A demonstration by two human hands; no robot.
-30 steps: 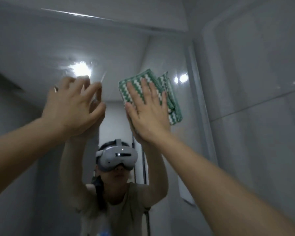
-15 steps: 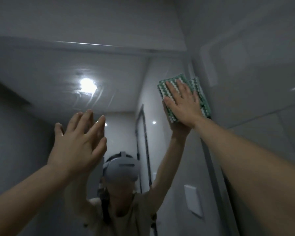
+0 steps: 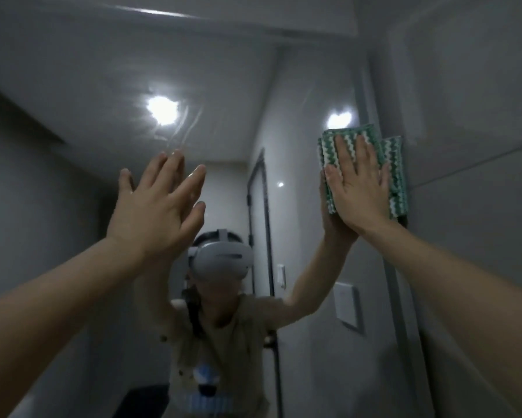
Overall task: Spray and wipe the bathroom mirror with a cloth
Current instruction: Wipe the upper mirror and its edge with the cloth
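A: Start with what is closest. What are the arms doing?

B: Both bare forearms reach up and forward from the bottom corners. The left hand (image 3: 155,211) is raised with its fingers straight and spread wide, holding nothing. Whether its fingertips touch the glass I cannot tell.

A: And the other one?

B: The right hand (image 3: 360,188) lies flat, fingers straight and slightly fanned, pressing on the folded green-and-white zigzag-patterned cloth (image 3: 394,167). The cloth sits between the palm and the large flat bathroom mirror (image 3: 72,86), high up at the mirror's right edge, just beside the narrow grey vertical frame strip (image 3: 397,282).

A: How does the glass look near the left hand?

B: Faint curved smears (image 3: 181,131) show on it, above the left fingertips, across the reflection of a bright round ceiling light (image 3: 162,111).

A: What shows deeper in the reflection?

B: A person in a beige short-sleeved top wearing a pale grey headset (image 3: 220,259), both arms up, mirroring the real ones. Behind them stands a dark-framed door (image 3: 261,221), and a white rectangular wall plate (image 3: 348,306) sits lower right.

A: And to the right of the mirror?

B: Glossy pale grey wall tiles (image 3: 480,206).
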